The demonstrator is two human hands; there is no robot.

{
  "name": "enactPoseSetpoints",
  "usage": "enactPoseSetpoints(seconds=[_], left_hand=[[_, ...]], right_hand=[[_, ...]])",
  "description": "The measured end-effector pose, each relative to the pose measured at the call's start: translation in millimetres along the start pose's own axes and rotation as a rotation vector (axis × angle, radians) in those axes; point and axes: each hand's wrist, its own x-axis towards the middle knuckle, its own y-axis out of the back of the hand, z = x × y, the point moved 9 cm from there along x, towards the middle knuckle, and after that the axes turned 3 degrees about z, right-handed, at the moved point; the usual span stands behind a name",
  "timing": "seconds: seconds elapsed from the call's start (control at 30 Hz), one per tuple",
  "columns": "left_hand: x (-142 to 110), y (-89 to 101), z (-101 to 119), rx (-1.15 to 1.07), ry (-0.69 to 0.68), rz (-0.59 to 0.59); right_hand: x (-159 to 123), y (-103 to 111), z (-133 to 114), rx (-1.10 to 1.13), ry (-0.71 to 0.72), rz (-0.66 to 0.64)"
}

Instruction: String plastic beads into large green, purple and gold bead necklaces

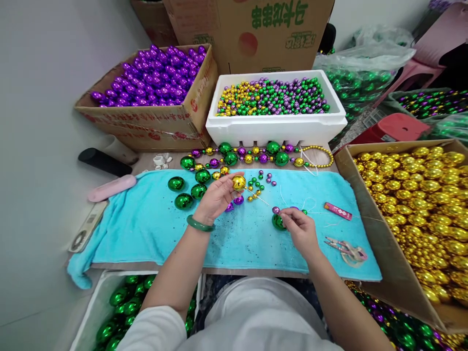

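At the near right, metal snips with tape-wrapped handles (347, 252) lie on a turquoise plush towel (146, 234), whose nap probably stops round pieces rolling. The bare right hand (302, 230) pinches a string of glossy purple and green beads (278, 223) on or just above the cloth — perhaps to steady it. Farther left, the bare left hand (215, 197) grips a large shiny gold bead (239, 182) between thumb and fingers, likely raised for a clear view. Small loose beads (257, 184) sit just beyond, apparently grouped for easy reach; farthest, a white foam box (278, 127) keeps many more contained.
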Motion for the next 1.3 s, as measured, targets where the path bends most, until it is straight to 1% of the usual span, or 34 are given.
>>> enactPoseSetpoints(seconds=[0.13, 0.2, 0.27, 0.33, 0.4, 0.43, 0.47, 0.53, 0.57, 0.6, 0.67, 0.73, 0.87, 1.03, 1.23, 1.3], left_hand=[[-6, -4.2, 1, 0.044, -0.028, -0.024], [-10, -10.0, 2, 0.078, -0.051, -0.044], [-13, -19.1, 2, 0.136, -0.053, -0.100], [-13, -28.8, 1, 0.263, -0.039, -0.192], [-8, -32.2, 0, 0.464, -0.056, -0.257], [-3, -30.2, 1, 0.594, -0.092, -0.254], [5, -26.0, 4, 0.741, -0.145, -0.221], [24, -15.8, 9, 1.061, -0.264, -0.094], [34, -12.0, 9, 1.217, -0.302, -0.032], [44, -9.8, 6, 1.364, -0.313, 0.011], [62, -8.8, -6, 1.584, -0.273, 0.036], [76, -10.2, -19, 1.695, -0.210, 0.035], [89, -14.1, -32, 1.728, -0.130, 0.054], [88, -10.8, -34, 1.688, -0.108, 0.064], [82, 1.8, -35, 1.514, -0.123, 0.076], [81, 5.2, -33, 1.423, -0.130, 0.114]], right_hand=[[1, -1, 2, 0.015, -0.006, -0.011], [0, -3, 3, 0.043, -0.016, -0.021], [0, -8, 4, 0.077, -0.033, -0.042], [0, -11, 5, 0.105, -0.060, -0.059], [1, -11, 6, 0.131, -0.091, -0.054], [1, -9, 6, 0.145, -0.105, -0.042], [2, -7, 7, 0.159, -0.118, -0.024], [3, -2, 8, 0.180, -0.139, 0.012], [3, 0, 9, 0.187, -0.146, 0.026], [3, 1, 9, 0.191, -0.152, 0.035], [3, 2, 10, 0.200, -0.159, 0.041], [2, 1, 10, 0.215, -0.165, 0.044], [1, 1, 10, 0.239, -0.180, 0.049], [1, 5, 13, 0.232, -0.180, 0.052], [2, 5, 20, 0.261, -0.209, 0.059], [2, 4, 21, 0.267, -0.215, 0.061]])
